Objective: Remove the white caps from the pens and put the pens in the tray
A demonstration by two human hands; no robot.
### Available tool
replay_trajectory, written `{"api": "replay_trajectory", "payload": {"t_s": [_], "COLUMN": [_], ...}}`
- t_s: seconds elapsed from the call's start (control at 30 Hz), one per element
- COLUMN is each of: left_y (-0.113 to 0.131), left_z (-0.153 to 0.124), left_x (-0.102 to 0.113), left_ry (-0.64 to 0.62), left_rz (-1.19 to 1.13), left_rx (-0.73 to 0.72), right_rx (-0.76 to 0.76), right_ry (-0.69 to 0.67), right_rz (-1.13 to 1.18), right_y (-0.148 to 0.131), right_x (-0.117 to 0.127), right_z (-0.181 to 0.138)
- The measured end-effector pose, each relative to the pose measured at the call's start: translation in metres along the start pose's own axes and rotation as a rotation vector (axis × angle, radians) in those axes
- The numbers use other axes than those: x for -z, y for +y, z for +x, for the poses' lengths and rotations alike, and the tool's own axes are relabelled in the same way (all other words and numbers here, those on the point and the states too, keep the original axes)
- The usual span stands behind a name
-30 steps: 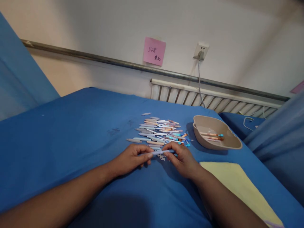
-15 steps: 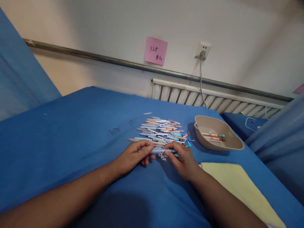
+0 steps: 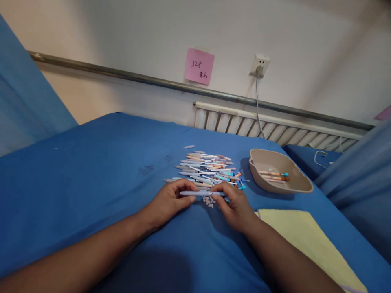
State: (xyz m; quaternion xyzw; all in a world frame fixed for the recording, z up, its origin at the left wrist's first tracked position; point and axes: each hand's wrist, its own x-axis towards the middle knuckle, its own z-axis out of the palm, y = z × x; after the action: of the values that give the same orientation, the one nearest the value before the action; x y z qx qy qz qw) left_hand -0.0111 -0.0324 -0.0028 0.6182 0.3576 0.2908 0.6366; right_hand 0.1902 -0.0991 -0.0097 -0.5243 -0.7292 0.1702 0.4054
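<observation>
My left hand (image 3: 171, 200) and my right hand (image 3: 234, 204) rest on the blue cloth (image 3: 91, 175) and together pinch a pale lilac pen (image 3: 200, 193), held level between them, one hand at each end. Just beyond my fingers lies a heap of pens and pen parts (image 3: 207, 169) in blue, orange and grey. A few small white bits (image 3: 209, 201) lie under the held pen.
A beige tray (image 3: 297, 185) with a couple of pens in it stands to the right of the heap. A yellow cloth (image 3: 305, 236) lies at my right forearm. Behind are a radiator (image 3: 275, 128), a wall socket with a cable (image 3: 259, 65) and a pink note (image 3: 199, 66).
My left fingers have shifted along the pen, which now shows more fully between my hands. Both hands stay in nearly the same place.
</observation>
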Motion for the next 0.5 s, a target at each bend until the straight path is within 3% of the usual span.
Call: {"api": "replay_trajectory", "payload": {"t_s": [0.1, 0.27, 0.4, 0.5], "left_y": [0.0017, 0.0032, 0.003, 0.0019], "left_z": [0.0, 0.0007, 0.0013, 0.0015], "left_x": [0.001, 0.0023, 0.0036, 0.0044], "left_ry": [0.006, -0.084, -0.022, -0.09], "left_rz": [-0.039, 0.087, 0.07, 0.056], "left_rx": [-0.067, 0.106, -0.035, -0.007], "right_rx": [-0.006, 0.01, 0.017, 0.048], "right_ry": [-0.003, -0.017, -0.02, -0.021], "right_rz": [0.007, -0.007, -0.01, -0.015], "right_y": [0.0006, -0.0001, 0.0003, 0.002], "right_x": [-0.0003, 0.0005, 0.0006, -0.0004], "right_z": [0.0005, 0.0015, 0.0012, 0.0005]}}
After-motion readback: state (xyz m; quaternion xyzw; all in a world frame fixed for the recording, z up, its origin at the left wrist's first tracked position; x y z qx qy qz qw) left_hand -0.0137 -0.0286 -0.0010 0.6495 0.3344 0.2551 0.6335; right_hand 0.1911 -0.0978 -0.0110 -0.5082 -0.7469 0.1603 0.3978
